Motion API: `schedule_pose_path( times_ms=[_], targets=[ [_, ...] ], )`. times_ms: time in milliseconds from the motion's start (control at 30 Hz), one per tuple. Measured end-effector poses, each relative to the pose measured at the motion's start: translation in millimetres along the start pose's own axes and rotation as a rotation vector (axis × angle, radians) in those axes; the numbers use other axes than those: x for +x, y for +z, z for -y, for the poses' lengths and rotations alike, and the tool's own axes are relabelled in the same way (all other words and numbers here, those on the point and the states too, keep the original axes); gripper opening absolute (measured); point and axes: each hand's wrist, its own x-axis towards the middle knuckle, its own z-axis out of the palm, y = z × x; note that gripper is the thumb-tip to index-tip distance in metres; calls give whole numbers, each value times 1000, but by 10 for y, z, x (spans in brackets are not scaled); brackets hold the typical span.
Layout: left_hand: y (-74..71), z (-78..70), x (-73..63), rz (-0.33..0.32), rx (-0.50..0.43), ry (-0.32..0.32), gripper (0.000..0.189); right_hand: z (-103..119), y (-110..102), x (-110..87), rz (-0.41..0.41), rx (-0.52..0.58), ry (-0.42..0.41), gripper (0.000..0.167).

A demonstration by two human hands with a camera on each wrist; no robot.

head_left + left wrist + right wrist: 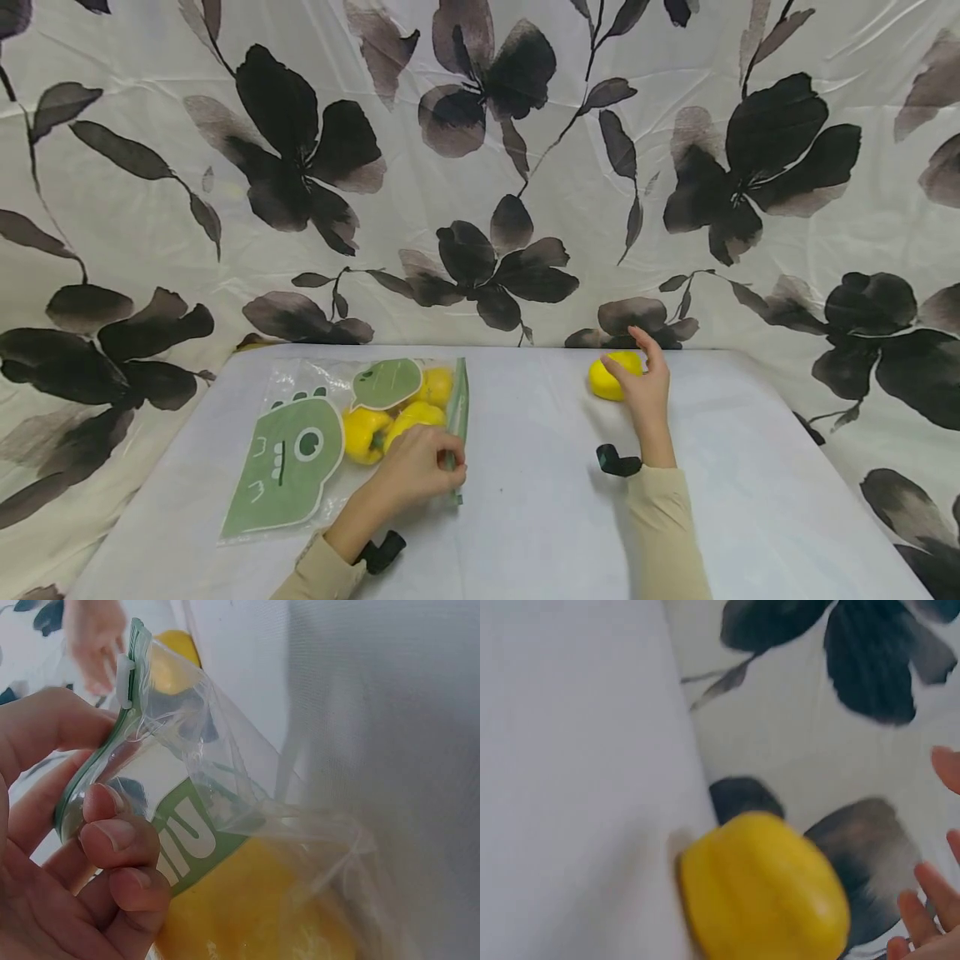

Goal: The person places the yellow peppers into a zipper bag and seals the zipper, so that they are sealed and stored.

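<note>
A clear zip bag (pixel 288 475) with a green cartoon creature printed on it lies on the left of the table. Yellow bell peppers (pixel 365 435) show through its plastic near the mouth. My left hand (pixel 416 468) pinches the bag's green zip edge, and the left wrist view shows the thumb and fingers at that strip, below a white slider (pixel 124 681). Another yellow bell pepper (pixel 606 382) sits at the table's far edge, right of the bag. Over it is my right hand (pixel 649 396), thumb and fingers spread; in the right wrist view a gap separates the fingers from this pepper (pixel 761 892).
The white-covered table (pixel 536 500) ends at the back against a hanging cloth (pixel 585 208) with dark flowers. A black wrist-worn piece (pixel 618 461) juts from the right wrist, and a similar one (pixel 384 552) from the left.
</note>
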Motion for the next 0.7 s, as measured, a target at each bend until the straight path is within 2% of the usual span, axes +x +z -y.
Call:
schedule_pose_path(
  times_ms=[133, 233, 333, 567, 700],
  targets=[
    [5, 10, -9, -1, -1, 5, 15, -193, -61, 9, 38, -25, 161, 82],
    [5, 13, -7, -7, -2, 10, 15, -315, -77, 15, 84, -12, 223, 90],
    [1, 13, -7, -9, -5, 10, 15, -406, -79, 14, 113, -12, 219, 91],
    [0, 7, 2, -5, -7, 11, 14, -485, -67, -7, 117, -73, 222, 86],
    [-3, 1, 9, -6, -9, 11, 15, -511, -49, -20, 118, -63, 183, 84]
  ],
)
